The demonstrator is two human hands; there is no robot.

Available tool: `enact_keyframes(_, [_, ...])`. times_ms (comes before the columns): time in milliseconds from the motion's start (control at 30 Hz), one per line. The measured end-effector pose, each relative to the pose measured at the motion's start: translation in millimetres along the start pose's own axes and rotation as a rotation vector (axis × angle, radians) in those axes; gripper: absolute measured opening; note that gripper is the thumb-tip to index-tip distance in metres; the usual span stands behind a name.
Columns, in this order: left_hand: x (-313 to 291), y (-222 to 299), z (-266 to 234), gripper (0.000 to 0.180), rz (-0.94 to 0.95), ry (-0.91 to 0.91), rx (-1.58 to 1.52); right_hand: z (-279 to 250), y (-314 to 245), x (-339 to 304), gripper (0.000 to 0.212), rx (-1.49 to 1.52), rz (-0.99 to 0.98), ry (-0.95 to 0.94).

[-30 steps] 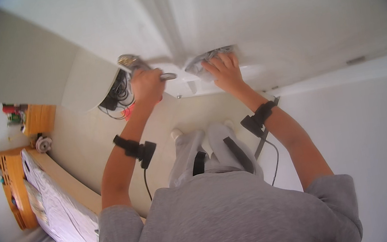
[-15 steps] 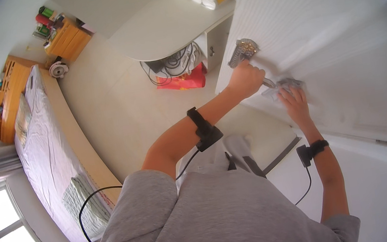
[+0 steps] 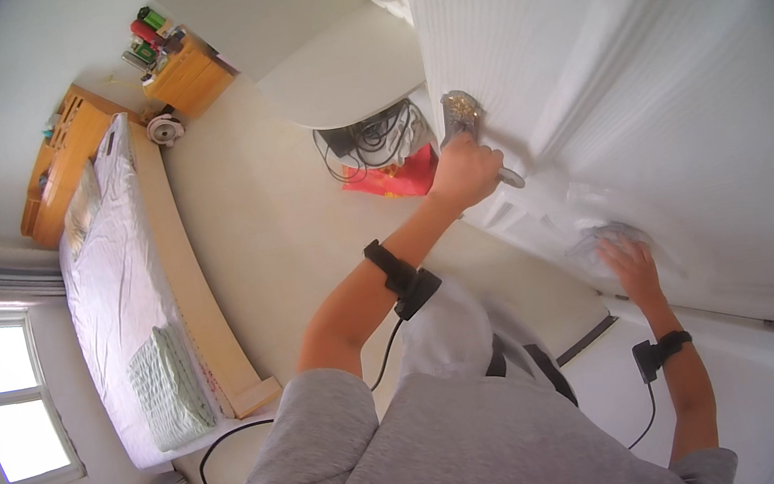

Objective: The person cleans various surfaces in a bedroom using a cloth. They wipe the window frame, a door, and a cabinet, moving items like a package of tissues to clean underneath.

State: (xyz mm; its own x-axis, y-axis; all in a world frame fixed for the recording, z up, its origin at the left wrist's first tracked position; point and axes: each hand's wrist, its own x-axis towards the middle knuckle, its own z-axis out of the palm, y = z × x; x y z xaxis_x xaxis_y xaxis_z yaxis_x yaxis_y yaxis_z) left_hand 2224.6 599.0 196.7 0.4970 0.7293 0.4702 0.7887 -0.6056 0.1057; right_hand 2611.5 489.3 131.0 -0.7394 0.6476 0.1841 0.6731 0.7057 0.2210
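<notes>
My left hand (image 3: 469,171) is closed round the lever of an ornate metal door handle (image 3: 461,109), and the lever's tip pokes out past my fingers. The handle is fixed near the edge of a white door (image 3: 694,132) with fine ridges. Lower on that door, my right hand (image 3: 632,269) presses a thin grey cloth (image 3: 604,236) to the surface. Its fingers lie bent over the cloth, and part of the cloth is hidden under them. Both wrists wear black straps with small boxes and cables.
A bed (image 3: 117,295) with pale bedding stands along the left, with a wooden nightstand (image 3: 191,75) beyond it. By the door are a rounded pale tabletop (image 3: 339,67), a bundle of black cables (image 3: 375,132) and a red bag (image 3: 397,177).
My right hand has slid the cloth down the door and away from the handle. My left hand keeps its hold on the handle. The whole view has turned somewhat.
</notes>
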Motion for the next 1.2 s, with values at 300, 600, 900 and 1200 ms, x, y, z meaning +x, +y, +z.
enact_keyframes(300, [-3, -1, -2, 0.009, -0.068, -0.024, 0.05, 42, -4, -46, 0.025, 0.266, 0.108, -0.046])
enact_keyframes(600, [-6, -4, -6, 0.008, -0.038, -0.003, -0.005, -52, -45, 28, 0.05, 0.46, 0.369, 0.359])
enact_keyframes(900, [-12, 3, -11, 0.009, 0.005, -0.031, 0.028, -48, -70, 138, 0.044, 0.431, 0.192, 0.424])
enact_keyframes(1200, [-7, 26, -25, 0.014, 0.115, 0.015, 0.008, -309, 9, 140, 0.036, -0.272, 0.409, 1.142])
